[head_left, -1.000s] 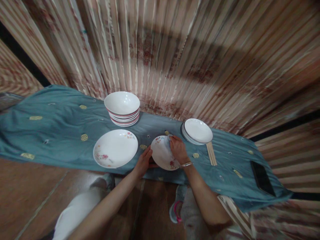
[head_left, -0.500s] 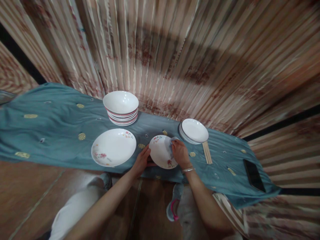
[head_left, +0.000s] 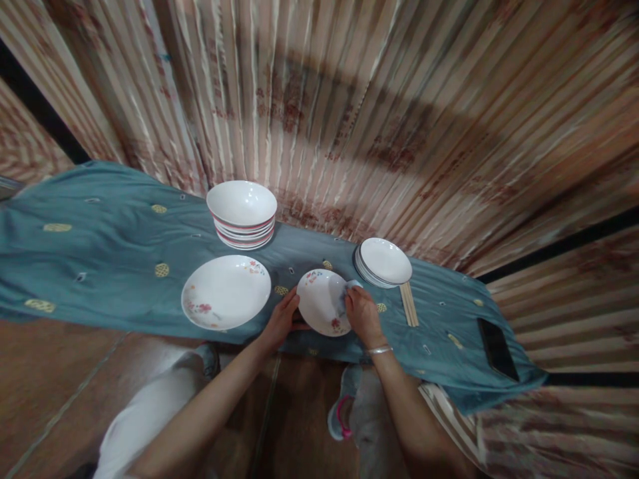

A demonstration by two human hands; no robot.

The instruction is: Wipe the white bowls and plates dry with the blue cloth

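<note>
A small white plate (head_left: 321, 303) with flower prints is held by its left edge in my left hand (head_left: 283, 322), thumb on the rim and fingers beneath. My right hand (head_left: 363, 314) is closed on a pale bluish cloth (head_left: 344, 297), which lies against the plate's right rim. Left of my hands a larger white flowered plate (head_left: 227, 293) rests on the table. Beyond my right hand stands a stack of small white dishes (head_left: 385, 261), with a few wooden chopsticks (head_left: 408, 305) beside it.
A stack of white bowls with red bands (head_left: 243, 209) stands at the back of the table, whose teal cloth (head_left: 114, 259) has yellow patterns. A black phone (head_left: 498, 349) lies near the right end. Pleated curtains (head_left: 339, 100) hang close behind.
My right hand and the cloth have shifted slightly down and right along the plate's edge. The left hand keeps its hold. The view has turned a little.
</note>
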